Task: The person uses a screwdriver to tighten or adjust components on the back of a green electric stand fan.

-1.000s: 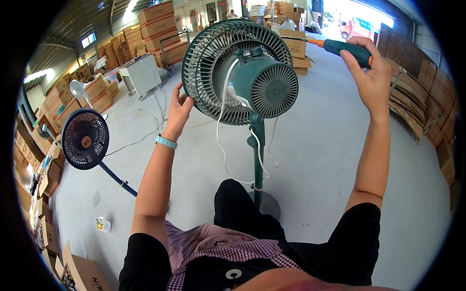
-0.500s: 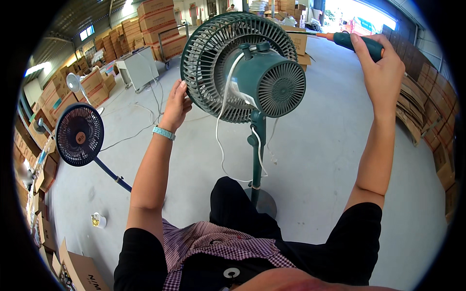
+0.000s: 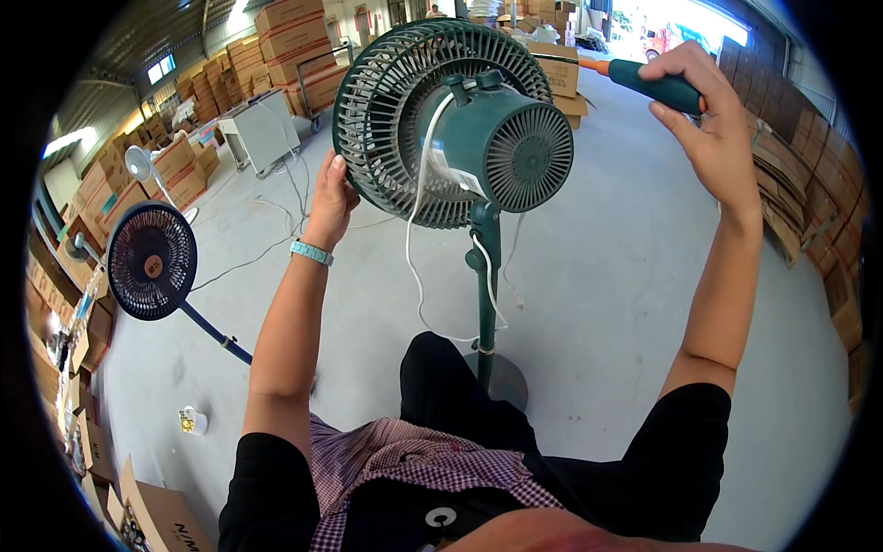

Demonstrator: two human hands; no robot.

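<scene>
A dark green pedestal fan (image 3: 478, 129) stands in front of me, its motor housing and back grille facing me, a white cord hanging down its pole to the round base (image 3: 501, 377). My left hand (image 3: 329, 198) grips the left rim of the grille. My right hand (image 3: 704, 115) is raised at the fan's upper right and holds a screwdriver (image 3: 648, 83) with a green handle and orange collar, its shaft pointing toward the grille's top edge.
A dark blue fan (image 3: 152, 262) on a slanted pole stands at left, with a white fan (image 3: 140, 164) behind it. Stacks of cardboard boxes (image 3: 294, 46) line the far wall and the left side. A small cup (image 3: 191, 421) sits on the grey concrete floor.
The view has come closer to the green fan. My right hand with the screwdriver has stayed raised at the upper right; my left hand remains on the grille rim.
</scene>
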